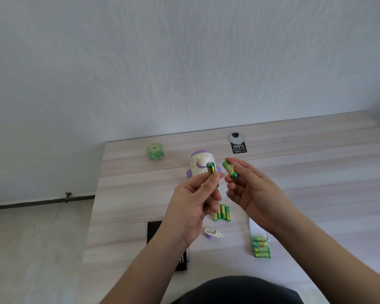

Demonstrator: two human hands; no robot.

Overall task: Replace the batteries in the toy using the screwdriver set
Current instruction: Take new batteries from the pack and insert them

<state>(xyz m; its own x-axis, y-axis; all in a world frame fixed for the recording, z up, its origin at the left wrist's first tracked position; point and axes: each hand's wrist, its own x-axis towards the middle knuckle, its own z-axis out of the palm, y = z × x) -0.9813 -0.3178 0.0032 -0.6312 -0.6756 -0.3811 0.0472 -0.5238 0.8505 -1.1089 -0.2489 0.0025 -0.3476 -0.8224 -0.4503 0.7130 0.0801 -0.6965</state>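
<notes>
My left hand (195, 200) holds a green and gold battery (211, 168) upright between thumb and fingers. Beside it, my right hand (250, 189) pinches a second green battery (230, 170), tilted with its end towards me. Both hands hover above the table in front of the white and purple toy (201, 162), which stands behind them and is partly hidden. Several loose batteries (222, 212) lie on the table below my hands. A small white and purple battery cover (213, 233) lies nearer to me. The black screwdriver set case (156, 233) is partly hidden under my left forearm.
A pack of green batteries (261, 249) in clear wrap lies at the right. A green packet (155, 152) sits at the far left of the wooden table (316, 172). A round cable grommet (235, 137) and a black label (239, 148) are near the wall.
</notes>
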